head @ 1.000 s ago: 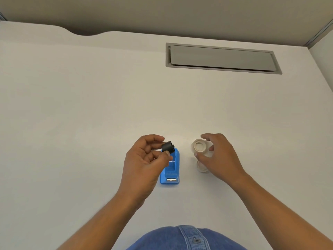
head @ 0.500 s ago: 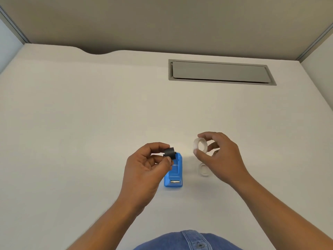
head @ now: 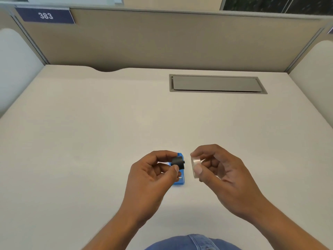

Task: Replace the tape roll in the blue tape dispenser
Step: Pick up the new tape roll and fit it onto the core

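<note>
The blue tape dispenser (head: 180, 178) lies on the white desk, mostly hidden behind my left hand (head: 149, 179). That hand pinches a small black spool hub (head: 178, 162) between thumb and fingers, held above the dispenser. My right hand (head: 221, 179) grips a clear tape roll (head: 195, 166) by its rim, turned edge-on with its opening facing the hub. A narrow gap separates hub and roll. A second roll seen before on the desk is now hidden behind my right hand.
A grey cable hatch (head: 217, 84) is set into the desk at the back right. Beige partition walls (head: 162, 40) close the desk off behind and at both sides. A blue denim garment (head: 192, 243) shows at the bottom edge.
My right hand has lifted the clear roll off the desk and turned it edge-on toward the hub. The left hand stayed put with the hub. The camera tilted up.
</note>
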The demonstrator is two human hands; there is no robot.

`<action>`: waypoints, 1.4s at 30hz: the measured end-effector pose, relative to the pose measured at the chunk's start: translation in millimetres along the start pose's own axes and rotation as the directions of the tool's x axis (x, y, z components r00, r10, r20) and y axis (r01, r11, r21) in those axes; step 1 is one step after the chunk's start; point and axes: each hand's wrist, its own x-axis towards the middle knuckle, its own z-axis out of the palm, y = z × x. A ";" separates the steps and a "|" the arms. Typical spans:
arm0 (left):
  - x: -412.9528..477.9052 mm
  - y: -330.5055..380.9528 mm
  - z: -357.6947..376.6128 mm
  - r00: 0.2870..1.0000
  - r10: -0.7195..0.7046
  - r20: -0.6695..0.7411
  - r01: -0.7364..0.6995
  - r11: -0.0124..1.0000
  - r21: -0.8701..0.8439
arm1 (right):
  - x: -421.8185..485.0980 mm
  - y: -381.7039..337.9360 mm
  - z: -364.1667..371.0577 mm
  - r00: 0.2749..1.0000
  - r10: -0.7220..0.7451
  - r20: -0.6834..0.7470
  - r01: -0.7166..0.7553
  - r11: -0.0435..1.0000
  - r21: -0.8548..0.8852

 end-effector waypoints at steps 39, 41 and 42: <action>-44.6 10.7 -6.9 0.992 0.115 0.051 -0.116 0.993 0.013 | -28.5 -35.8 15.4 0.999 0.008 0.052 -0.009 1.000 0.029; -44.6 9.8 -7.3 0.994 0.105 0.041 -0.104 0.994 -0.027 | -29.7 -35.3 12.3 0.996 0.061 0.065 -0.066 0.994 0.083; -44.6 9.6 -7.5 0.995 0.098 0.031 -0.096 0.994 -0.051 | -30.4 -34.6 11.0 0.995 0.075 0.059 -0.080 0.992 0.102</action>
